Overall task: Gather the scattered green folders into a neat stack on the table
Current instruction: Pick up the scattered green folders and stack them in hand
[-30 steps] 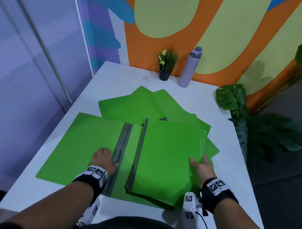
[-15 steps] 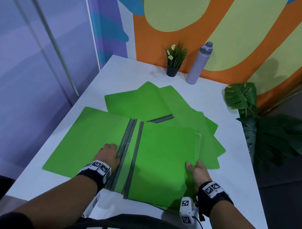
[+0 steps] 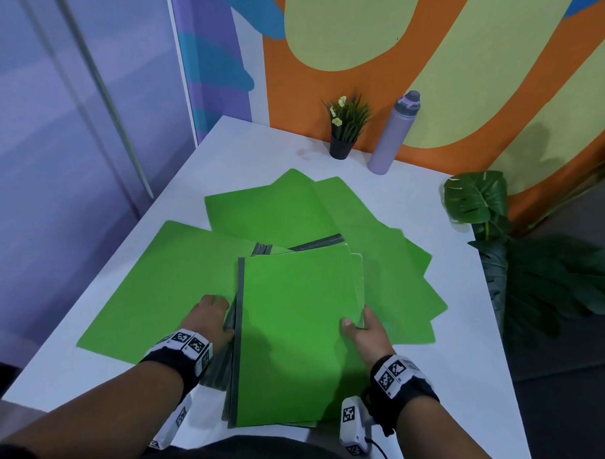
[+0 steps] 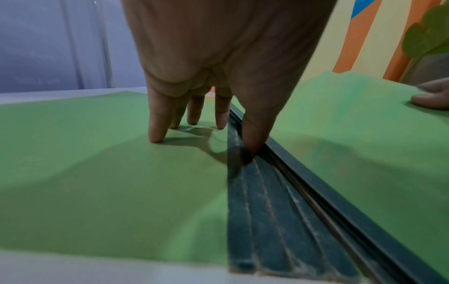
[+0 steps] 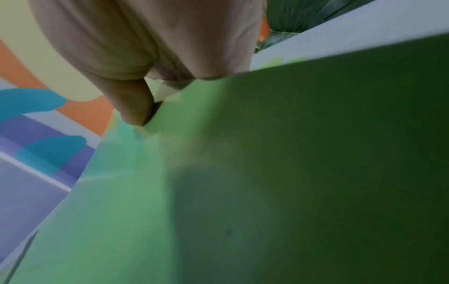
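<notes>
A stack of green folders [image 3: 297, 335] with dark grey spines [image 4: 272, 211] lies at the table's near edge. My left hand [image 3: 211, 313] stands against the stack's left side. Its straight fingers [image 4: 157, 132] touch a flat green folder [image 3: 162, 286] beside the stack, and its thumb [image 4: 252, 140] presses on the spines. My right hand [image 3: 362, 329] pinches the stack's right edge, its thumb [image 5: 133, 109] on top and its fingers hidden underneath. More green folders [image 3: 281, 208] fan out behind and to the right [image 3: 405, 288].
On the white table [image 3: 262, 149] a small potted plant [image 3: 345, 128] and a lilac bottle [image 3: 393, 133] stand by the painted back wall. Large leafy plants [image 3: 480, 197] stand off the right edge. A glass partition runs along the left.
The top folders in my right hand slid left until their spine met the spines at my left hand, covering the green strip between them. The left hand stayed put.
</notes>
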The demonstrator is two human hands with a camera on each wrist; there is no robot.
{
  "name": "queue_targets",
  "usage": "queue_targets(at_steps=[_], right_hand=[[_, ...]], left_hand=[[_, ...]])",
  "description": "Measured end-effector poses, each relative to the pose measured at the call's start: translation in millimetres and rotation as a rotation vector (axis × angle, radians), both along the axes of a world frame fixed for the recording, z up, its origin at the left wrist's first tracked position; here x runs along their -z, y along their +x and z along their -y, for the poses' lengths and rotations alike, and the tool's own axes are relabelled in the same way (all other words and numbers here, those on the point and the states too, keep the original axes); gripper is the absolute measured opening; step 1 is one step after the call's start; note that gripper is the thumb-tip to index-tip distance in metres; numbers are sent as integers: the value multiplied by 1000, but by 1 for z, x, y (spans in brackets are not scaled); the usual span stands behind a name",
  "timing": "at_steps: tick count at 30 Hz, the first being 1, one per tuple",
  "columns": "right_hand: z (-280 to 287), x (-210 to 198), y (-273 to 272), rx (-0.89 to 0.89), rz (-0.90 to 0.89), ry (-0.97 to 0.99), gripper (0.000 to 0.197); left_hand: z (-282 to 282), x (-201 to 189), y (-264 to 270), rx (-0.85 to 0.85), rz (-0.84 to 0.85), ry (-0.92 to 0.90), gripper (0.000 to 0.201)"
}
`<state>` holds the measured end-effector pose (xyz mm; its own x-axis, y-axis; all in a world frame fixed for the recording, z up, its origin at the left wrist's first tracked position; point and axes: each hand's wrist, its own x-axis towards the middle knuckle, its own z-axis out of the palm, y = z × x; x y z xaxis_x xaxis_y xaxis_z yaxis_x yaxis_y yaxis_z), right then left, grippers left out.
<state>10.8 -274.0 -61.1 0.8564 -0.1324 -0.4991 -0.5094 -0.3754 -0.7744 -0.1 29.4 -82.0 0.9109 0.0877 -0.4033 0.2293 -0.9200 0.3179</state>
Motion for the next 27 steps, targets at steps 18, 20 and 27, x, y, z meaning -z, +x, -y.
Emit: queue_targets(at_steps=[18,20,27], right_hand=[[10,-2,8,142,-14,202,75],[12,-18,10,151,31,268,77],[47,-80,45,218,272,493,76]], left_hand=[[0,-4,-2,-9,-47,-19,79],[0,-8,-2,-62,-11,-79,79],[8,-82,8,-128,235,-386,84]])
